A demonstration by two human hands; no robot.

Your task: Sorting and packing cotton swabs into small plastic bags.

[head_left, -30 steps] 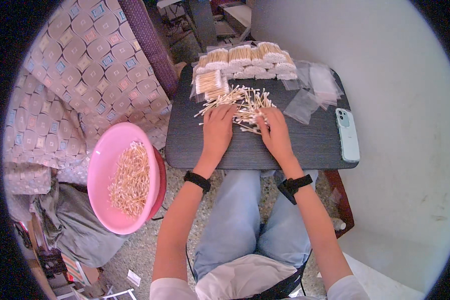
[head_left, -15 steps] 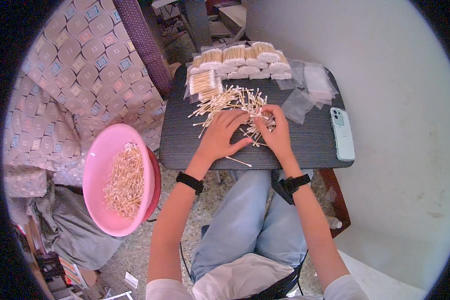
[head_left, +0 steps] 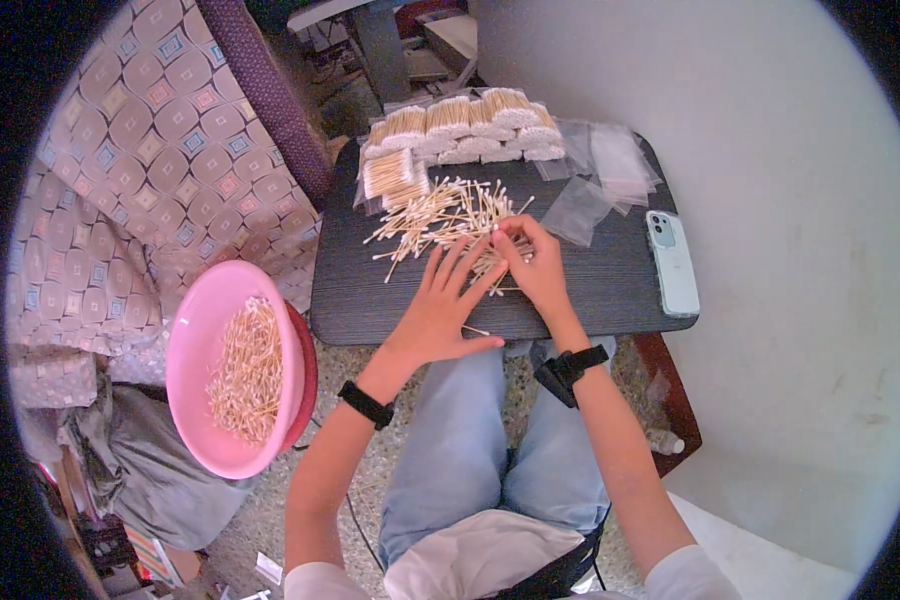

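A loose heap of cotton swabs with pale wooden sticks and white tips lies on the dark table. My left hand is spread over the near side of the heap, its fingertips at the swabs and its thumb stretched towards the table's near edge. My right hand curls in from the right, thumb and forefinger pinched together on cotton swabs at the heap's edge. How many it grips is hidden behind the fingers. One swab sticks out beneath my left palm.
Packed bundles of swabs are stacked at the table's back. Clear plastic bags and a pale phone lie on the right. A pink basin of swabs stands at lower left; a wall rises on the right.
My left hand has moved towards me and spread its fingers wider. The right hand stays by the heap, its fingertips drawn closer together. The whole view has shifted slightly.
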